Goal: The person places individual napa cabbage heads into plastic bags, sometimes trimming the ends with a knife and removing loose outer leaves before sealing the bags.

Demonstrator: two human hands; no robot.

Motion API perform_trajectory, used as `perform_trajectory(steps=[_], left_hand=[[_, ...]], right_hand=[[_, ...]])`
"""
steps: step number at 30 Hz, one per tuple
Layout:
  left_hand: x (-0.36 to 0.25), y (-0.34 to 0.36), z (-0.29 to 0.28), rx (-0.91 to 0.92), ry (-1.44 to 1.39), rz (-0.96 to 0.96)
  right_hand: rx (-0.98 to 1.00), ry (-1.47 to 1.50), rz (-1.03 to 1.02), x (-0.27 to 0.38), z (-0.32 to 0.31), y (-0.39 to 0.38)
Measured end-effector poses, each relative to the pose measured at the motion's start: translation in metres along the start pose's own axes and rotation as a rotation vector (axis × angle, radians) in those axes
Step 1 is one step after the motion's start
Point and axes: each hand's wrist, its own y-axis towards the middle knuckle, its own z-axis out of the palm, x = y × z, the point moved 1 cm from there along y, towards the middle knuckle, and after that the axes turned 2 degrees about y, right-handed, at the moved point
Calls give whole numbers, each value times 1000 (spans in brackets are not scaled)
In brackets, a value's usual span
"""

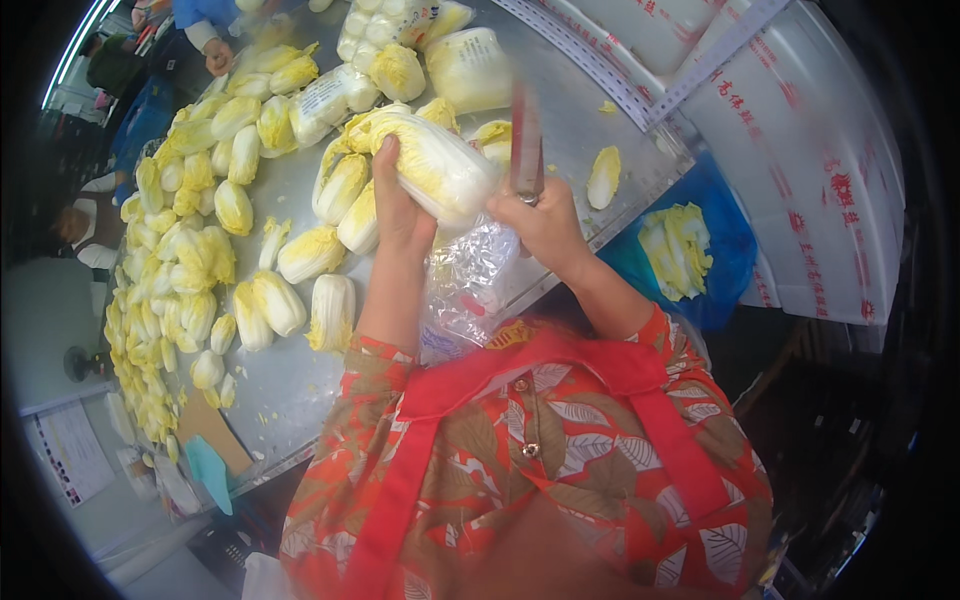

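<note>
My left hand [402, 208] is wrapped round a large napa cabbage [445, 170], thumb on its leafy side, and lifts it above the metal table. The white base of the cabbage points toward my right hand [548, 228]. That hand is closed on a knife [527, 145], whose blade stands up, blurred by motion, beside the cabbage base. Below the cabbage lies crumpled clear plastic film [468, 275] at the table's near edge. Other napa cabbages [332, 312] lie on the table left of my left hand.
A big heap of napa cabbages [185, 260] covers the table's left side. Bagged cabbages [470, 68] lie at the back. A loose leaf [604, 178] rests on the right. A blue-lined bin [728, 235] holds leaves, beside white printed boxes [810, 150]. Another person's hand [217, 57] shows at the far left.
</note>
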Motion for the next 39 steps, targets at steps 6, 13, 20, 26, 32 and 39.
perform_trajectory(steps=[6,13,20,26,32,39], left_hand=[[13,5,5,-17,176,191],[18,-21,38,-26,-52,-147],[4,-11,1,89,124,-22],[5,-18,-4,142,260,-73],[1,-6,-1,47,181,5],[-41,5,-45,-214,137,144]], right_hand=[[-230,93,-33,-5,-5,-7],[-20,-113,-343,8,8,-2],[97,-81,-49,12,-5,-6],[37,-47,-52,27,-15,18],[164,-97,24,21,-23,14],[153,-120,241,8,-99,-25]])
